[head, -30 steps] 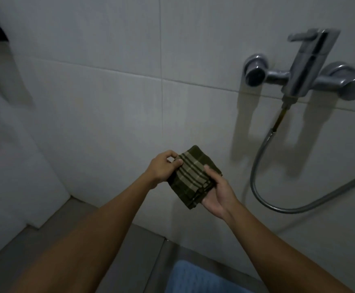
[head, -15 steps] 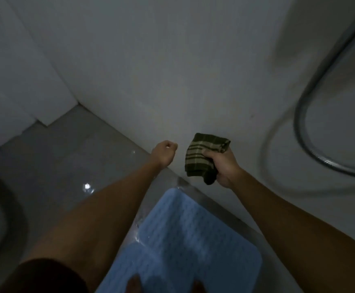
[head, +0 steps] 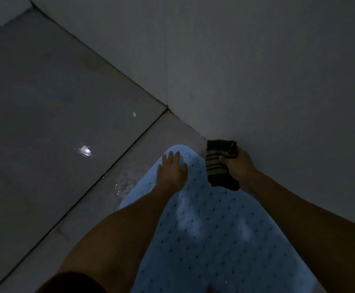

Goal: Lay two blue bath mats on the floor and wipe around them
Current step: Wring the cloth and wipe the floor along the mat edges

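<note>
Dropped right down toward the floor now, view tipped off the wall and onto the blue bath mat (head: 214,235), far larger in frame than half a second ago. Left hand (head: 172,172), curled into a loose fist in mid-air back then, now laid flat on the mat's far rounded end, fingers (head: 170,158) straight and slightly spread, palm down on the dotted surface. Right hand (head: 238,168) still gripping the green striped cloth (head: 218,166), fingers curled round its upper part, bunched fabric hanging below the fist and dangling over the mat's right edge, close to the foot of the wall (head: 256,70). Cannot tell whether the cloth's lower end touches the mat or hangs just clear.

Mat lying flat on the floor (head: 56,102), stretching from the near edge of the picture up to its rounded far end just short of the wall-floor joint. Only one mat visible; small dark dots all over it, pale patches of reflected light along the middle. Wet sheen and ripples on the grey tile just left of the mat beside the left forearm, a bright glint of light further left on the floor. Grout line running diagonally past the mat's left side to the corner at the wall's base. Dim throughout, fine detail lost in shadow.
</note>
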